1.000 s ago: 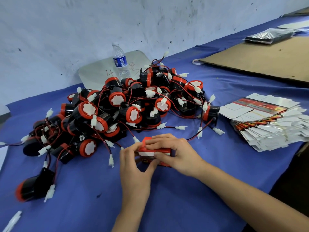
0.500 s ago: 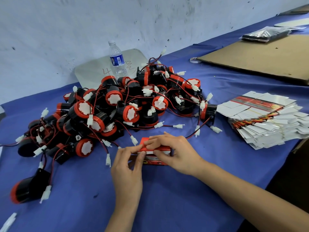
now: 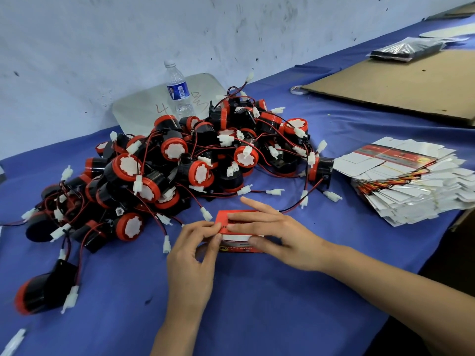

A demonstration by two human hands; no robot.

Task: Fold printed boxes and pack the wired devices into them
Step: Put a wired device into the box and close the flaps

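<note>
Table (image 3: 257,317), blue cloth, carries everything. Pile (image 3: 195,163) of black/red devices w/ tangled wires sits at back left. They look dense & rigid, but the wires prob. snag, so lift 1 by the body, not the lead. Stack (image 3: 411,186) of flat boxes fans out at right, well apart from the hands. It's thin card, likely light & slippery sheet on sheet, best taken by an edge. Box (image 3: 241,244), folded up, lies on the cloth just in front of the pile, between the 2 hands. It's prob. light & easily creased, so hold it by the faces near the corners. Its long axis runs left-right across the view, red top up, printed front twd the person. Right hand (image 3: 280,237) has fingers straight, pressed flat on the top, thumb on the front. Left hand (image 3: 192,258) pinches the box's left end, at the flap I think.
</note>
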